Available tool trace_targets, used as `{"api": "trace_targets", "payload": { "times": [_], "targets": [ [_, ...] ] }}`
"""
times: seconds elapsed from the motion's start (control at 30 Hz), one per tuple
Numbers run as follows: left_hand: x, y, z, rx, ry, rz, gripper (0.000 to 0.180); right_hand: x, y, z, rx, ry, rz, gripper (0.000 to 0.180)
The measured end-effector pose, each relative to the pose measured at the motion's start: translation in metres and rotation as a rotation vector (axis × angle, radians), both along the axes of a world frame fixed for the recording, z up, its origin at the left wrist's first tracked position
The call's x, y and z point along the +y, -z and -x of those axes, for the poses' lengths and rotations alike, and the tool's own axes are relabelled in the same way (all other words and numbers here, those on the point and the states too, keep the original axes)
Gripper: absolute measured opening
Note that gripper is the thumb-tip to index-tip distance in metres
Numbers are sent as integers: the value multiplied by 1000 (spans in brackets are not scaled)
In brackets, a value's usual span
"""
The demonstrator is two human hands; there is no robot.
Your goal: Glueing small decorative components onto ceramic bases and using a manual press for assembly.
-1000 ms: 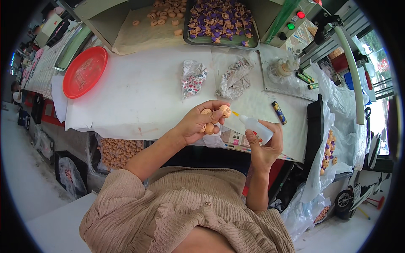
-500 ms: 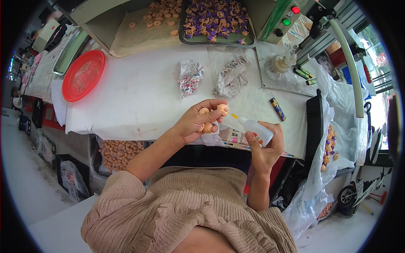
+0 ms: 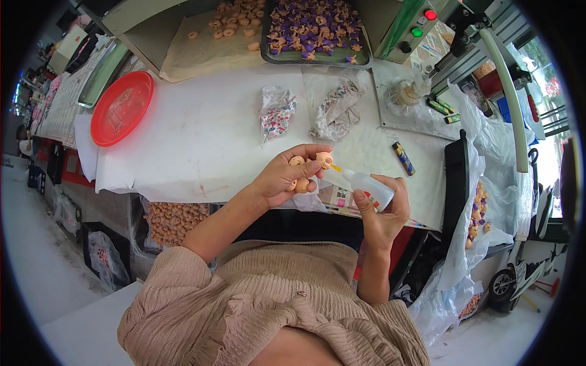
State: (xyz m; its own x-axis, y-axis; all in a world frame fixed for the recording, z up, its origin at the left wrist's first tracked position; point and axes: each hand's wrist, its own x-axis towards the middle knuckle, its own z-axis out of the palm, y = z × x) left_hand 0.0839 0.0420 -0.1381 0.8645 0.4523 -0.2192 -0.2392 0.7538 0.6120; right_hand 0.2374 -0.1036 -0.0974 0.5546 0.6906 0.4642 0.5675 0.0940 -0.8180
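Left hand (image 3: pixel 287 178) fingers curled around several small tan pieces (image 3: pixel 303 174) | right hand (image 3: pixel 381 210) wrapped the white squeeze bottle (image 3: pixel 368 186), nozzle touching the fingertip-held piece | best: steady nozzle, squeeze gently.

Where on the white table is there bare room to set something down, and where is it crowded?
The widest bare patch of the white table lies between the red tray and the crumpled bag. A smaller patch lies by the lighter. The back edge is crowded with a tray of purple pieces and tan pieces.
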Motion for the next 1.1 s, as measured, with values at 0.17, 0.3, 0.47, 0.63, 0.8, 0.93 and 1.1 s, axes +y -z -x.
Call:
{"api": "trace_targets", "payload": {
  "times": [0.17, 0.3, 0.47, 0.63, 0.8, 0.93, 1.1],
  "targets": [
    [0, 1, -1, -5, 1, 1, 38, -1, -1, -2, -8, 20, 21, 34],
    [0, 1, -2, -3, -1, 4, 38, -3, -1, -4, -9, 23, 32, 33],
    [0, 2, -2, -16, 8, 15, 38, -7, 1, -7, -27, 39, 30, 33],
    [0, 1, -2, -7, -3, -11, 41, -6, -2, -6, 22, 46, 67, 31],
    [1, 3, -1, -23, 0, 5, 41, -6, 1, -9, 47, 43, 91, 30],
    [3, 3, 6, -50, 13, 56, 40, 0, 5, -9, 126, 84, -62, 32],
    [8, -5, 16, -125, 1, 246, 38, 33, 15, -15, 247, 26, 45, 31]
  ]
}}
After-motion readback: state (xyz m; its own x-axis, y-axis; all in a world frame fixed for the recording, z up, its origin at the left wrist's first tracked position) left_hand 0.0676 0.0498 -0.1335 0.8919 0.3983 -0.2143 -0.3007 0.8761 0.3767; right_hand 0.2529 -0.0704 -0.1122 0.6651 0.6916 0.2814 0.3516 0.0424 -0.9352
